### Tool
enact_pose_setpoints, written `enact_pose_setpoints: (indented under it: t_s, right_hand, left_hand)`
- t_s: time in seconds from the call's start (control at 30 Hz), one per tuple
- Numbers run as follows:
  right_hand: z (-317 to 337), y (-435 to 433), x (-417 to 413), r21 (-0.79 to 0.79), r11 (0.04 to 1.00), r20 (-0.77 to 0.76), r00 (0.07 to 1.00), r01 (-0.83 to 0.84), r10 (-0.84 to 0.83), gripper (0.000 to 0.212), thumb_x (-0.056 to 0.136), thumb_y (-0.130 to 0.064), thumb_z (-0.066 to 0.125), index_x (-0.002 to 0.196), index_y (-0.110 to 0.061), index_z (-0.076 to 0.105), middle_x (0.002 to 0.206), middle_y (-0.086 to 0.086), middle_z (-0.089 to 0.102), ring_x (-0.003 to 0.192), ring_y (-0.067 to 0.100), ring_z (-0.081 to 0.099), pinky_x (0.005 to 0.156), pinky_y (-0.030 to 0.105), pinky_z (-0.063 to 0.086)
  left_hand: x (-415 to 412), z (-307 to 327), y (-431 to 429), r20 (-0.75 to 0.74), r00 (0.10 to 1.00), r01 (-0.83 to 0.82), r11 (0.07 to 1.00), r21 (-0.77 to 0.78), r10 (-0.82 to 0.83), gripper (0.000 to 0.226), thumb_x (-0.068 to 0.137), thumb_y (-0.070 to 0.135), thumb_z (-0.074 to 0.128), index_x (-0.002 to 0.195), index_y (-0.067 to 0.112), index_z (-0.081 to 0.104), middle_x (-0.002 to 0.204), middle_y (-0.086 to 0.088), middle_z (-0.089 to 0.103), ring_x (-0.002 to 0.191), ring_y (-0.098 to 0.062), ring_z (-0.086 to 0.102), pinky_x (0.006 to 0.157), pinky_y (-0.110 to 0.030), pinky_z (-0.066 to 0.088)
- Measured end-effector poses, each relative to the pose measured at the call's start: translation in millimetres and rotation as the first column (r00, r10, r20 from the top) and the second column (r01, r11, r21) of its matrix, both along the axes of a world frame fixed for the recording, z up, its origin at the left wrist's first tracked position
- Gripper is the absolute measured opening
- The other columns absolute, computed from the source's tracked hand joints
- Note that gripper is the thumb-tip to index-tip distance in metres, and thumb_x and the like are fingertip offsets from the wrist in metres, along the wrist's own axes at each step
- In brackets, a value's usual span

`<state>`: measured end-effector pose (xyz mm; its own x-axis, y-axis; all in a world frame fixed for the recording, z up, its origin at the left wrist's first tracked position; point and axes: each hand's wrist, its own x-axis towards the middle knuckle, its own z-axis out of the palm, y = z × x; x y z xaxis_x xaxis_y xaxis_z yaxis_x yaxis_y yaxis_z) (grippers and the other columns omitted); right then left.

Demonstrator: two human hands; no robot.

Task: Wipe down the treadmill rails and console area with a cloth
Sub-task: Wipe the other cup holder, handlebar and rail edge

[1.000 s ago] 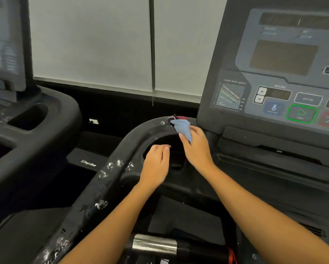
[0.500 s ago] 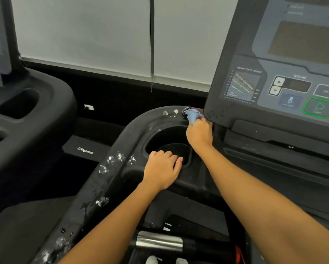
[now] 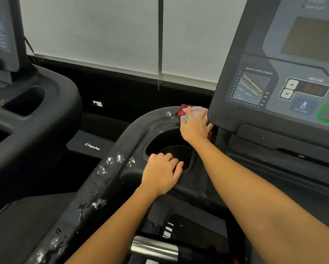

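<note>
My right hand [image 3: 195, 124] presses a bunched cloth [image 3: 186, 111], blue, red and pale, onto the top of the black curved rail [image 3: 106, 180] right beside the console [image 3: 285, 77]. Most of the cloth is hidden under the hand. My left hand [image 3: 160, 173] rests with curled fingers on the near rim of the round cup holder [image 3: 169, 143], holding nothing. White foam blotches [image 3: 114, 161] dot the rail down its left side, and a small one sits just left of the cloth.
A second treadmill's black console housing [image 3: 32, 119] stands at the left, across a dark gap. White blinds [image 3: 106, 35] with a hanging cord [image 3: 160, 44] fill the back. A chrome grip bar [image 3: 154, 248] lies low in the middle.
My right hand has slid the cloth up along the top of the rail to the console's corner. The left hand moved from inside the cup holder onto its near rim. The view tilted down and right.
</note>
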<state>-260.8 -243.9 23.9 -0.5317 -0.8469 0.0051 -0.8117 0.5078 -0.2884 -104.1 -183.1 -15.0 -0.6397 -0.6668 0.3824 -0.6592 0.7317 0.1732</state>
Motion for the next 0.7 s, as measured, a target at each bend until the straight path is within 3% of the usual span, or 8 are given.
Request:
enact_pose_setpoints:
  t_s: [0.07, 0.23, 0.33, 0.47, 0.53, 0.63, 0.7]
  right_hand:
    - [-1.6, -7.3, 3.8, -0.021, 0.993, -0.072, 0.991, -0.115, 0.113, 0.051, 0.099, -0.039, 0.031, 0.147, -0.027, 0.019, 0.154, 0.02, 0.011, 0.143, 0.037, 0.001, 0.113, 0.054, 0.008]
    - [-8.8, -13.0, 3.9, -0.062, 0.898, -0.169, 0.892, -0.435, 0.42, 0.049, 0.099, -0.034, 0.034, 0.146, -0.021, 0.026, 0.153, 0.011, 0.023, 0.144, 0.029, 0.01, 0.115, 0.049, 0.011]
    - [-13.6, -6.6, -3.8, -0.169, 0.919, -0.19, 0.927, -0.356, 0.324, 0.045, 0.098, -0.029, 0.037, 0.142, -0.019, 0.033, 0.149, 0.008, 0.028, 0.143, 0.027, 0.014, 0.114, 0.049, 0.017]
    - [-5.7, -9.7, 2.4, -0.16, 0.98, -0.031, 0.993, -0.116, 0.112, 0.048, 0.097, -0.023, 0.041, 0.143, -0.018, 0.031, 0.152, 0.008, 0.022, 0.143, 0.026, 0.01, 0.115, 0.05, 0.01]
    - [-3.3, -16.0, 11.1, -0.148, 0.964, -0.059, 0.975, -0.222, 0.216, 0.046, 0.097, -0.024, 0.039, 0.142, -0.018, 0.031, 0.15, 0.008, 0.025, 0.142, 0.026, 0.015, 0.115, 0.05, 0.011]
    - [-7.4, -20.7, 27.6, -0.121, 0.866, -0.096, 0.874, -0.485, 0.476, 0.047, 0.099, -0.025, 0.035, 0.145, -0.018, 0.028, 0.152, 0.006, 0.024, 0.143, 0.024, 0.015, 0.115, 0.047, 0.012]
    - [-8.8, -21.3, 27.2, -0.1, 0.837, -0.086, 0.843, -0.538, 0.531, 0.049, 0.1, -0.025, 0.034, 0.147, -0.018, 0.024, 0.154, 0.004, 0.022, 0.144, 0.023, 0.013, 0.116, 0.046, 0.012]
  left_hand:
    - [0.3, 0.6, 0.5, 0.009, 1.0, -0.009, 1.0, 0.029, 0.009, 0.045, 0.093, 0.039, 0.029, 0.073, 0.022, 0.065, 0.07, 0.006, 0.06, 0.061, -0.014, 0.051, 0.063, -0.03, 0.037]
    - [-0.4, 3.4, 1.2, 0.015, 1.0, -0.016, 0.996, 0.082, 0.015, 0.049, 0.094, 0.042, 0.025, 0.077, 0.023, 0.066, 0.075, 0.006, 0.061, 0.065, -0.013, 0.052, 0.066, -0.032, 0.04]
    - [0.9, 1.0, 0.7, 0.024, 1.0, -0.021, 0.995, 0.1, 0.019, 0.051, 0.094, 0.043, 0.022, 0.079, 0.024, 0.067, 0.076, 0.007, 0.061, 0.067, -0.012, 0.052, 0.069, -0.031, 0.04]
    - [0.2, 1.8, 0.4, 0.022, 0.999, -0.03, 0.993, 0.114, 0.028, 0.053, 0.093, 0.044, 0.021, 0.079, 0.023, 0.067, 0.077, 0.007, 0.06, 0.068, -0.011, 0.05, 0.07, -0.029, 0.038]
    - [-0.7, 2.4, 0.7, 0.024, 0.999, -0.029, 0.994, 0.105, 0.026, 0.052, 0.093, 0.043, 0.022, 0.078, 0.023, 0.068, 0.077, 0.007, 0.061, 0.067, -0.012, 0.05, 0.068, -0.029, 0.036]
    - [0.1, 1.8, 0.5, 0.023, 0.999, -0.033, 0.995, 0.095, 0.031, 0.051, 0.093, 0.042, 0.024, 0.076, 0.023, 0.068, 0.074, 0.007, 0.06, 0.064, -0.012, 0.048, 0.065, -0.028, 0.032]
    - [0.7, 1.4, 0.8, 0.026, 0.999, -0.03, 0.995, 0.098, 0.027, 0.051, 0.093, 0.042, 0.024, 0.077, 0.023, 0.068, 0.074, 0.007, 0.06, 0.065, -0.012, 0.048, 0.066, -0.028, 0.032]
